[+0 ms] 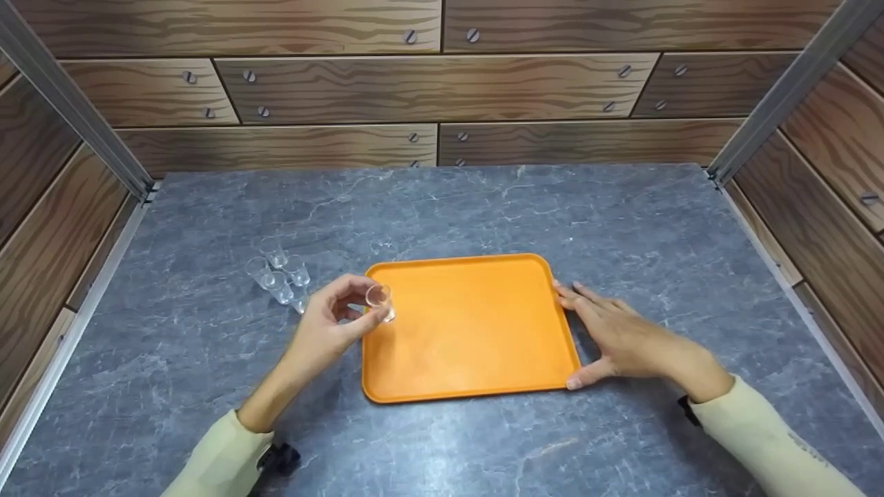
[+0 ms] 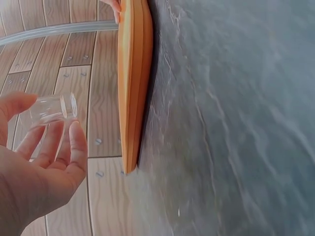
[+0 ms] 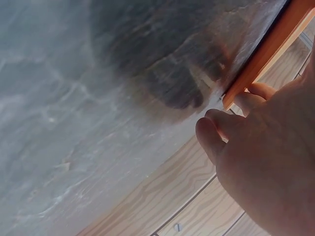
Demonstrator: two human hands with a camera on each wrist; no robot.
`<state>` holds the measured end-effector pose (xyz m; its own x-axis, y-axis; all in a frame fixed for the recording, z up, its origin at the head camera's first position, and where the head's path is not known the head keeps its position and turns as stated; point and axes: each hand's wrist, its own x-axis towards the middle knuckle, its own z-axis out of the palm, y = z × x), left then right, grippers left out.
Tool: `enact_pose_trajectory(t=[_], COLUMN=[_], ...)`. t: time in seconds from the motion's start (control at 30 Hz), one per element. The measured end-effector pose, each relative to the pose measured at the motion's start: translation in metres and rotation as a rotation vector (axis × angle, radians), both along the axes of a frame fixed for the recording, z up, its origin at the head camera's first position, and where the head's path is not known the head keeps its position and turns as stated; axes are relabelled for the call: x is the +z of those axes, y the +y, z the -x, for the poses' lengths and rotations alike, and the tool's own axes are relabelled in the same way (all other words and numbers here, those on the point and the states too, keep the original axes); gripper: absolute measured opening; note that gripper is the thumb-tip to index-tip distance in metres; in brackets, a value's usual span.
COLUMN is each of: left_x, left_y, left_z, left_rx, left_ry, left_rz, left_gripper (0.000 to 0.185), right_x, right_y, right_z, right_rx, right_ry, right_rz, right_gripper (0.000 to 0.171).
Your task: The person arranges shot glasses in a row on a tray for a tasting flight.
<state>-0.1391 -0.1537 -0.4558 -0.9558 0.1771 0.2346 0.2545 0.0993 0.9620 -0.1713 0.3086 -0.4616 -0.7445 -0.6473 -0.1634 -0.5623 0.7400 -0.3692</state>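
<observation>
Head view: left hand [image 1: 331,321] pinches a small clear cup [image 1: 379,301] over the left edge of an orange tray [image 1: 469,328]; right hand [image 1: 615,335] lies flat against the right edge, fingers straight. Left wrist view: fingertips [image 2: 76,135] curl around the cup [image 2: 51,108]. Right wrist view: fingers [image 3: 211,135] touch the tray's corner [image 3: 266,54].

wood-panel walls [image 1: 428,90], grey stone tabletop [image 1: 483,207]

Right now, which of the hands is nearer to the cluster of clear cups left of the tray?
Left. The left hand, pinching one clear cup, sits just right of the cup cluster; the right hand rests against the orange tray's far right edge.
</observation>
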Motion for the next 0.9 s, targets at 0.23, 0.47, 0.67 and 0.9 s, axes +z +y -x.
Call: enact_pose_trajectory(t=[0.23, 0.47, 0.67, 0.9], left_x=[0.001, 0.001, -0.002, -0.002], left_y=[0.012, 0.022, 0.031, 0.046], left_z=[0.007, 0.013, 0.019, 0.028], left_rx=[-0.019, -0.034, -0.051, -0.064], left_ry=[-0.019, -0.022, -0.017, 0.017], left_rz=[-0.011, -0.039, -0.042, -0.012], left_gripper=[0.027, 0.028, 0.030, 0.031], right_x=[0.000, 0.001, 0.001, 0.001], right_y=[0.001, -0.001, -0.002, -0.002], right_z=[0.002, 0.001, 0.001, 0.001], right_rx=[-0.008, -0.026, -0.024, -0.032], right_ry=[-0.010, -0.018, -0.023, -0.042], right_rz=[0.012, 0.002, -0.005, 0.011], right_gripper=[0.133, 0.136, 0.136, 0.134])
